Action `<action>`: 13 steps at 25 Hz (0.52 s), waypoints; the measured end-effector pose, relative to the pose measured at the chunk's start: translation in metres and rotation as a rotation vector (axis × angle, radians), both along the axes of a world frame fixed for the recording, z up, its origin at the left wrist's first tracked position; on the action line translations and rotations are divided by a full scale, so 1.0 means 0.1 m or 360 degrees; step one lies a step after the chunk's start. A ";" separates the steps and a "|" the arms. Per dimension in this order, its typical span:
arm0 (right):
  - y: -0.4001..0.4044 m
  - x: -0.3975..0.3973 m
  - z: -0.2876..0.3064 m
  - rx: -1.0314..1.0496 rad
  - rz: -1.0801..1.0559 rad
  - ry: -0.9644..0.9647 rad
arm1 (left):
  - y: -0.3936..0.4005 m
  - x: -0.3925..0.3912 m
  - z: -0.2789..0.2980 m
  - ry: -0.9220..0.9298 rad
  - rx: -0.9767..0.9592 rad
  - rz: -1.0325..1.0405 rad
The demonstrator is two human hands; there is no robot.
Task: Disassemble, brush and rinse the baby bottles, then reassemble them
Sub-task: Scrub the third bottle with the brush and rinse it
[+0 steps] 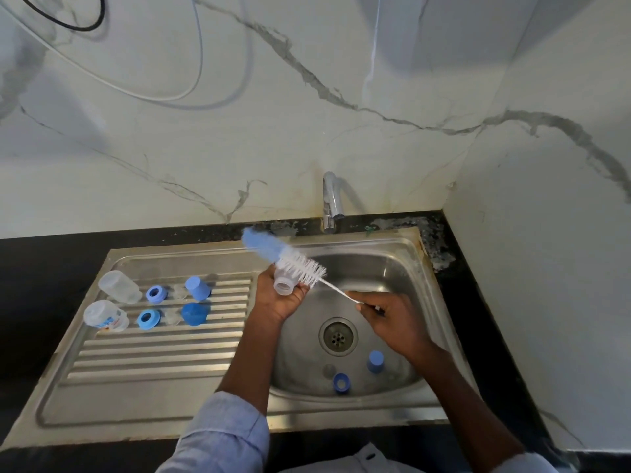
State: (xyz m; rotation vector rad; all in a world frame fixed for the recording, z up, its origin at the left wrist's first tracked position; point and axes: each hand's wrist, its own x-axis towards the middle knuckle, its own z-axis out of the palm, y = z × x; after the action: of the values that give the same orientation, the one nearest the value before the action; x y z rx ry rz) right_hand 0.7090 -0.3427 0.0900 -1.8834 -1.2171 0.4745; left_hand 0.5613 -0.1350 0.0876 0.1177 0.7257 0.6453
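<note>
While the left hand [278,300] grips a clear baby bottle [286,280] over the basin and the right hand [387,317] pinches the wire handle of a bottle brush [285,256], its bristles lie across the bottle's outside. On the ribbed drainboard [153,356] lie two more bottles [119,287] [105,315], two blue collar rings [156,294] [148,318], two blue caps [197,287] [194,314] (clear teats between are blurred). Another cap [375,361] and ring [341,383] sit in the steel sink [392,264], near the drain [338,336]. A chrome tap [332,201] stands before marbled wall; the tabletop [44,254] is black.
</note>
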 end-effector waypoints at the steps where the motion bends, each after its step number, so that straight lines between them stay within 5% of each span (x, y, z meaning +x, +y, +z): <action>1: -0.02 0.00 0.00 0.0019 0.0033 0.0013 | 0.01 -0.01 0.00 -0.0005 0.0027 -0.0004; 13: -0.03 0.00 -0.02 -0.0017 -0.0054 0.0054 | -0.05 -0.03 0.04 -0.0024 0.0032 -0.0154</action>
State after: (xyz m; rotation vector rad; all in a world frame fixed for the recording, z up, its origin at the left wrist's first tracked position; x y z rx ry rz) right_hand 0.7089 -0.3454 0.0882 -1.8943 -1.1609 0.4934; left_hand 0.5588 -0.1403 0.0914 0.1657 0.6951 0.5607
